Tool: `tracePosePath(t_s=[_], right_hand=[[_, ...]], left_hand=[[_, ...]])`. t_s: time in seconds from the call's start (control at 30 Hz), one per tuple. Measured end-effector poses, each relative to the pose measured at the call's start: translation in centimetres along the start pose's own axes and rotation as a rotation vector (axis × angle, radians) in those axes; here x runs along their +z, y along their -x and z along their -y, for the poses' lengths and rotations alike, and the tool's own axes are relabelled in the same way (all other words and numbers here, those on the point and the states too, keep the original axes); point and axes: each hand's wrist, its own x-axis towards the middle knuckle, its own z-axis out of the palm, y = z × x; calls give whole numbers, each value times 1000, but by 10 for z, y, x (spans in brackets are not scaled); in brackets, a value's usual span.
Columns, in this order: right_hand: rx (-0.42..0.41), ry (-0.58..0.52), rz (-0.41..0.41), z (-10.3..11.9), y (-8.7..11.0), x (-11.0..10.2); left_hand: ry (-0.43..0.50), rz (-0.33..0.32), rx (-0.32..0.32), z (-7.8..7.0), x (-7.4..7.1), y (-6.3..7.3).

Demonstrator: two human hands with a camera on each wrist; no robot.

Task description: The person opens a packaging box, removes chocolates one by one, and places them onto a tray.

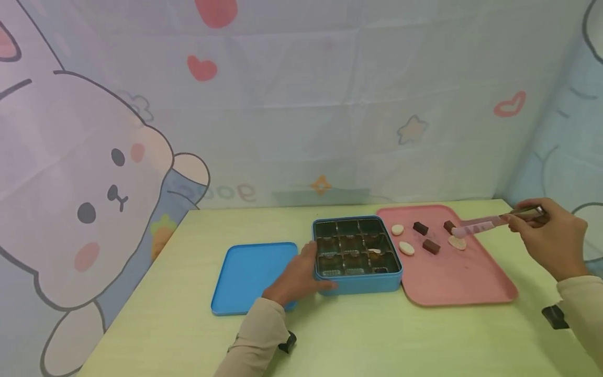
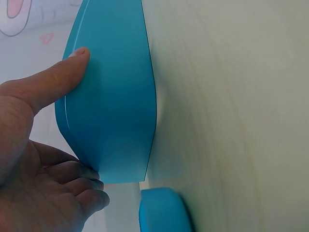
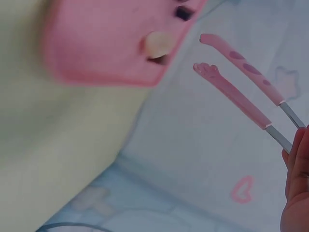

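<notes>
In the head view my left hand holds the near left corner of a square blue tin. The left wrist view shows its thumb on one side wall and its curled fingers at the adjoining wall. A clear divided insert lines the tin; a whitish piece and a dark piece lie in its right-hand compartments. My right hand grips metal tongs with pink paw-shaped tips, which stand apart with nothing between them. The tips hover over the pink tray, near a cream-coloured piece and a brown block.
Two more brown blocks, one at the back and one nearer, share the tray with two white oval pieces. A flat blue lid lies left of the tin on the pale yellow table. Behind hangs a printed cloth.
</notes>
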Motion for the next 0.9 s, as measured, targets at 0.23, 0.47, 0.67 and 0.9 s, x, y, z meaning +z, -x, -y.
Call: tracePosePath(t_s=[0.23, 0.47, 0.67, 0.9], right_hand=[[-87, -288, 45, 58, -4, 8], [-221, -332, 207, 98, 8, 27], [-293, -250, 415, 104, 19, 55], [-379, -210, 530, 115, 22, 81]], left_hand=[[-3, -6, -5, -2, -4, 1], [-12, -4, -2, -2, -1, 0], [-8, 4, -2, 0, 3, -2], [-11, -10, -4, 2, 1, -3]])
